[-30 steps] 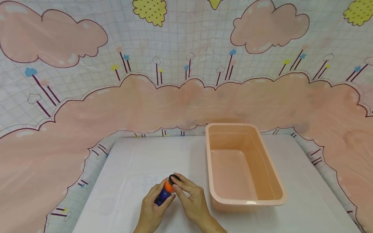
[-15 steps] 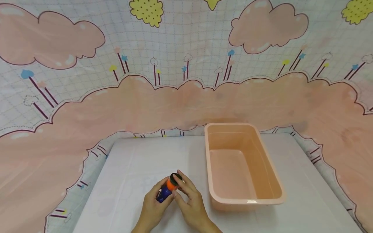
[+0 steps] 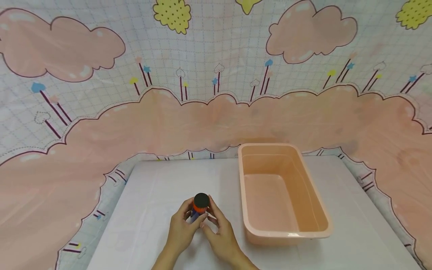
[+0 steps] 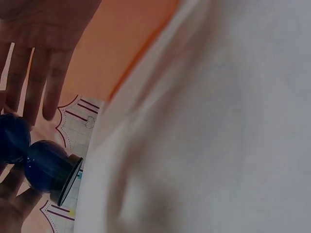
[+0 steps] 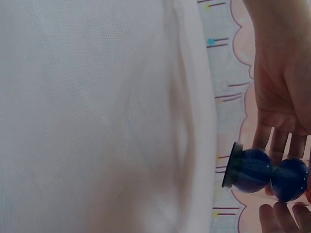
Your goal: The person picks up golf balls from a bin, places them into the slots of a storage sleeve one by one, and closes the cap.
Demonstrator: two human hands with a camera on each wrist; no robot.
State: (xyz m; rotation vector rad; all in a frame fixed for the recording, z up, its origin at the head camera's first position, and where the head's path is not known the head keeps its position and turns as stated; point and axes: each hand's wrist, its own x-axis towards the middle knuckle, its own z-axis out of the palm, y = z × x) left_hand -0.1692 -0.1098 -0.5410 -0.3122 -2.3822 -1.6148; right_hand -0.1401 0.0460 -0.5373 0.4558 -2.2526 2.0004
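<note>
Both hands hold a clear tube point(image 3: 196, 214) of coloured balls over the table, in front of the body. It has a black end cap point(image 3: 201, 200) facing up towards the head camera, and an orange ball point(image 3: 200, 208) shows just under it. Two blue balls point(image 4: 46, 165) fill the other end in the left wrist view, where a dark disc closes the tube. My left hand point(image 3: 183, 228) grips the tube from the left, thumb across its front. From the right, my right hand point(image 3: 221, 233) holds it with fingertips beside the cap. Fingers hide part of the tube.
A peach plastic tub point(image 3: 248, 221) stands right of the hands, nothing visible inside it. The white table point(image 3: 152, 187) reaches back to a hanging cloth point(image 3: 202, 123) printed with clouds, which also surrounds the sides.
The tube has tipped from a slant to nearly upright, its black cap now facing the head camera. Both hands have shifted with it, and the right fingers have moved off the cap's top to its side.
</note>
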